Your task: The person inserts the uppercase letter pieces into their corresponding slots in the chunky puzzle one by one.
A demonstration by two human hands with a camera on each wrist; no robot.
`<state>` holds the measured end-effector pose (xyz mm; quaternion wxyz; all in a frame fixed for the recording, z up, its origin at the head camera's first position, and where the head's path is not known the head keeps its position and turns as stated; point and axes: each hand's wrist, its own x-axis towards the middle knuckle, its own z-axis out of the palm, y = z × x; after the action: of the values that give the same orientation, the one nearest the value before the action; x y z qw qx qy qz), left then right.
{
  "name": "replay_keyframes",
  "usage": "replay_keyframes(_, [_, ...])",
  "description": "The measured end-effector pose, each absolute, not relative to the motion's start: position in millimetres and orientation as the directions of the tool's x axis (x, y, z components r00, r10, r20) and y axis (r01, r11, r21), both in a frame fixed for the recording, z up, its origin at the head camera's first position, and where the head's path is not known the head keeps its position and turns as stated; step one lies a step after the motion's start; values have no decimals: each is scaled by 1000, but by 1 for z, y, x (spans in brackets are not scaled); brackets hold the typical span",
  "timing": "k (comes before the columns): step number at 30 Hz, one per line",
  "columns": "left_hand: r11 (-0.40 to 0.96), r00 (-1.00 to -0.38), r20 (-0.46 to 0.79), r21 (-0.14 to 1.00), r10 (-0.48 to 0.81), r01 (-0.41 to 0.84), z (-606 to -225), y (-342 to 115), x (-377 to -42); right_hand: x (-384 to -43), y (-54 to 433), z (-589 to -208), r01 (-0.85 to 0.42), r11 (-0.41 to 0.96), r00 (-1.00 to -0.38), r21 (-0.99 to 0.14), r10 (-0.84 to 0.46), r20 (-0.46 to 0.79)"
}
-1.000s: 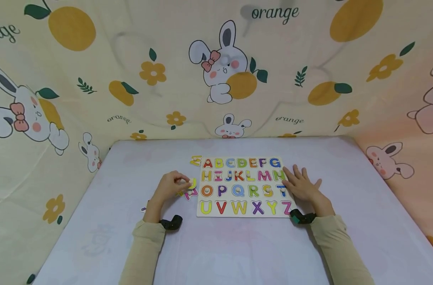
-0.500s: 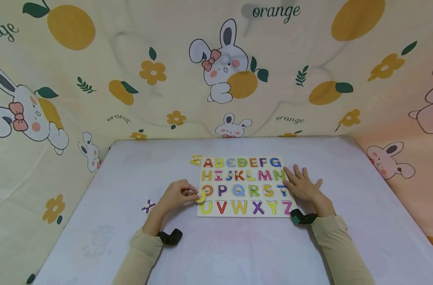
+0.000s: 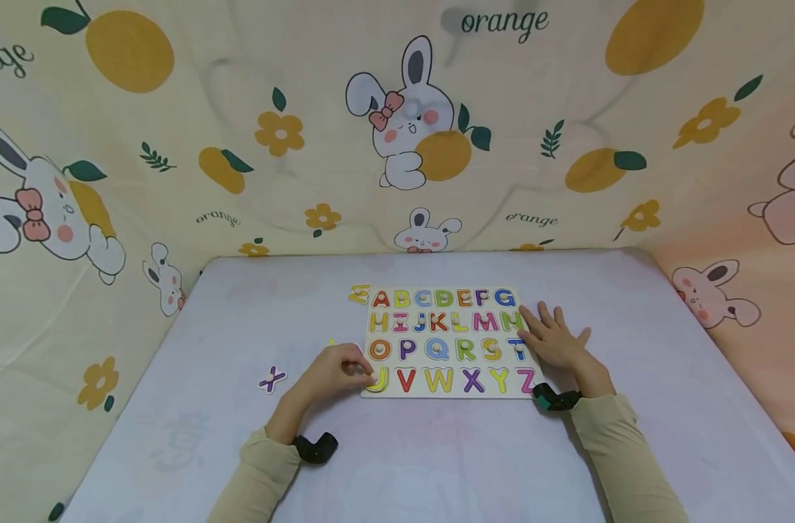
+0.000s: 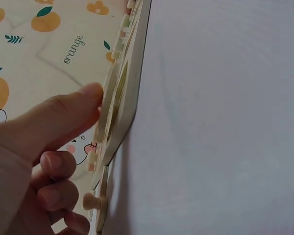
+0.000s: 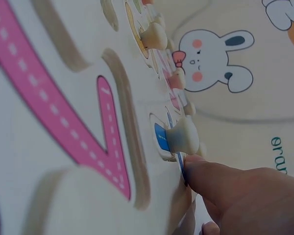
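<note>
My left hand (image 3: 335, 374) pinches a yellow letter U piece (image 3: 380, 383) between thumb and fingers, over the U recess at the lower left of the white alphabet puzzle board (image 3: 436, 396). In the left wrist view the U piece (image 4: 107, 110) sits slightly tilted against the board's face under the thumb. My right hand (image 3: 557, 341) lies spread at the board's right edge, fingertips by the N and T. The right wrist view has the thumb beside the knobbed blue T piece (image 5: 161, 137), near the pink Z (image 5: 78, 122) printed in its recess.
A purple X piece (image 3: 272, 379) lies on the white table (image 3: 475, 465) to the left. A yellow zigzag letter piece (image 3: 359, 294) touches the board's upper left corner. Partly hidden behind my left hand is a pink piece (image 3: 356, 349). A patterned cloth (image 3: 306, 174) rises behind the table.
My left hand has carried the yellow U piece from beside the board's left edge, past the O, down to the U recess. The purple X piece has come into full view. My right hand stays put.
</note>
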<state>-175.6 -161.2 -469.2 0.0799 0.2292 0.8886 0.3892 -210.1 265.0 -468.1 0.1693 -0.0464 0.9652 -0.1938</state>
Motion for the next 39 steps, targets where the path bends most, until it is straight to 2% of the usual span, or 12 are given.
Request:
replay_keyframes(15, [637,-885,-13,700,465,324,-469,-154,-176,-211,265,-467,-17,922,-939,-386,-147,-310])
replay_keyframes(23, [612,-869,-22,718,495,331,-469,-161,-176,-210,264,-468,-12,922,-939,-388,-144,-313])
replay_keyframes(31, [591,-904,54,740,424,321,-462,-181,-182,-212,265,-469,-14,921,-939,-388,-146,-312])
replay_keyframes(39, [607,-928,55,742,368,285,-457,-200,-188,-211,265,-469,-11,920,-939,-393,-145,-311])
